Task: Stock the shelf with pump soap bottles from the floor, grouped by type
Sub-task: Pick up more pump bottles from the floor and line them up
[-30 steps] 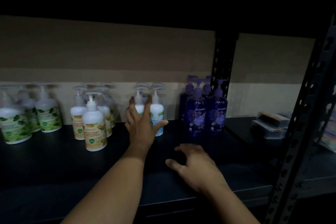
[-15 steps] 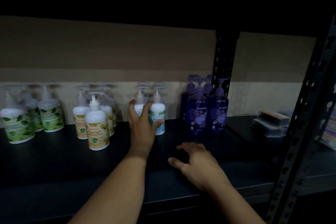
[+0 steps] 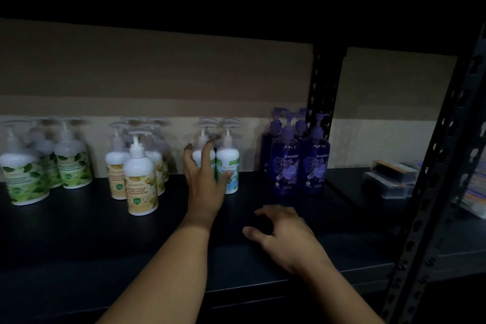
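Right now the left hand [image 3: 203,187] has its fingers [image 3: 207,151] spread against the blue bottles [image 3: 227,163], which stand upright at their tips. A careless nudge could topple the pair into the purple bottles [image 3: 299,160] beyond. The right hand [image 3: 286,237], fingers loosely curled and holding nothing, rests on the shelf [image 3: 79,231].

Both our arms reach forward

Our left hand [image 3: 205,181] is raised, fingers spread and straight; our right hand [image 3: 286,239] sits lower, palm down, fingers loosely curled.

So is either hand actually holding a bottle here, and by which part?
No firm hold shows. The left hand lies spread against the blue-label bottles, fingers on their bodies. The right hand rests on the shelf.
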Motion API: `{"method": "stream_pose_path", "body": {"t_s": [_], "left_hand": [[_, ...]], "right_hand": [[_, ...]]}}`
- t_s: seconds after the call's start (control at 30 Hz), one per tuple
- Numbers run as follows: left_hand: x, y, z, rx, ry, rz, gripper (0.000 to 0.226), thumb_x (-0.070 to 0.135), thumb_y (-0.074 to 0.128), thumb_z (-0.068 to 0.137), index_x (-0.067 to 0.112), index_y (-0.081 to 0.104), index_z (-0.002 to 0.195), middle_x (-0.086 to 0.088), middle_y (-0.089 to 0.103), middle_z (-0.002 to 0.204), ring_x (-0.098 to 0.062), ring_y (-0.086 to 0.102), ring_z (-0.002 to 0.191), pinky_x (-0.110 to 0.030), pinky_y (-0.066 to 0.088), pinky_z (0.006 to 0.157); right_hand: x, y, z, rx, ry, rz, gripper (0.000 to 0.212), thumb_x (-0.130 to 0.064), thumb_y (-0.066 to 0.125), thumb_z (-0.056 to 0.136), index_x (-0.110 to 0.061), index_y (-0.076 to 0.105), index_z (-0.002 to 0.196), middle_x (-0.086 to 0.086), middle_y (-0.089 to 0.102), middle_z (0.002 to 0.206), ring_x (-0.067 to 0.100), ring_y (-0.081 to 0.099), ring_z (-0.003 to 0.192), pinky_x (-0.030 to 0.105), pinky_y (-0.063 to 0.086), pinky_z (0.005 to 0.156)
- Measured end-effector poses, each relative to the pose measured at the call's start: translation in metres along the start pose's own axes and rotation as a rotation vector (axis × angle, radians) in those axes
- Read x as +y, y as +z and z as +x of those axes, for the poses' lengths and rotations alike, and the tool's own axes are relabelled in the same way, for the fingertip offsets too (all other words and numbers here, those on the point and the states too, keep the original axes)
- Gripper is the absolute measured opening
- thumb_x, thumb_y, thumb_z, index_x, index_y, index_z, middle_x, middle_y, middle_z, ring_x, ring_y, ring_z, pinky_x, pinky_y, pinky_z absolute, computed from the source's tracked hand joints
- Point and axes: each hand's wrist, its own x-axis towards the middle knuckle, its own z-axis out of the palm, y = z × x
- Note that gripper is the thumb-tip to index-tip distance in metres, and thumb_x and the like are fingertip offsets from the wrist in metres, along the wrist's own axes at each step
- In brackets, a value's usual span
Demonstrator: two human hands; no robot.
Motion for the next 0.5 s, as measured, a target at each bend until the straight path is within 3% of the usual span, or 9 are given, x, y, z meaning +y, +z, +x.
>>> {"method": "stream_pose_path", "body": {"t_s": [0.07,0.13,0.23,0.33,0.4,0.5], "left_hand": [[0.001,-0.004,-0.002,0.035,-0.023,-0.103,0.082,-0.006,0.071,0.087,0.024,0.038,0.155,-0.013,0.02,0.157,-0.03,0.031,0.146,-0.033,0.029,0.119],[0.003,-0.01,-0.003,0.07,-0.088,-0.153,0.084,-0.018,0.059,0.085,0.02,0.035,0.156,-0.013,0.025,0.155,-0.025,0.039,0.14,-0.023,0.033,0.112],[0.005,-0.015,-0.003,0.086,-0.144,-0.182,0.08,-0.021,0.057,0.085,0.014,0.038,0.154,-0.018,0.036,0.151,-0.018,0.045,0.126,-0.003,0.03,0.094],[0.002,-0.014,-0.002,0.081,-0.154,-0.178,0.073,-0.02,0.059,0.087,0.013,0.043,0.151,-0.018,0.04,0.146,-0.012,0.043,0.118,0.008,0.026,0.085],[0.001,-0.014,-0.001,0.078,-0.16,-0.176,0.071,-0.02,0.059,0.088,0.012,0.044,0.15,-0.018,0.04,0.146,-0.011,0.041,0.118,0.011,0.025,0.083],[0.003,-0.014,-0.001,0.079,-0.17,-0.162,0.069,-0.019,0.061,0.088,0.012,0.046,0.148,-0.018,0.041,0.145,-0.012,0.043,0.118,0.003,0.029,0.088]], "right_hand": [[0.001,0.0,0.001,-0.001,-0.006,-0.006,0.063,-0.068,0.062,0.086,-0.037,0.055,0.141,-0.003,0.048,0.148,0.021,0.05,0.133,0.031,0.04,0.112],[0.001,0.0,0.0,0.004,-0.012,-0.009,0.063,-0.069,0.062,0.086,-0.037,0.055,0.14,-0.004,0.049,0.147,0.02,0.049,0.133,0.031,0.04,0.112],[0.001,0.0,0.0,0.01,-0.02,-0.014,0.062,-0.067,0.062,0.087,-0.036,0.055,0.14,-0.005,0.05,0.147,0.019,0.049,0.133,0.03,0.04,0.113],[0.0,0.0,0.001,0.014,-0.028,-0.016,0.061,-0.067,0.063,0.087,-0.035,0.056,0.139,-0.004,0.051,0.146,0.019,0.048,0.134,0.031,0.04,0.113],[0.001,0.0,0.001,0.017,-0.026,-0.01,0.062,-0.068,0.063,0.086,-0.035,0.056,0.139,-0.004,0.051,0.146,0.019,0.049,0.133,0.031,0.04,0.112],[0.001,0.0,0.0,0.014,-0.034,-0.015,0.061,-0.066,0.062,0.088,-0.034,0.056,0.14,-0.004,0.051,0.147,0.018,0.047,0.135,0.03,0.039,0.113]]}}
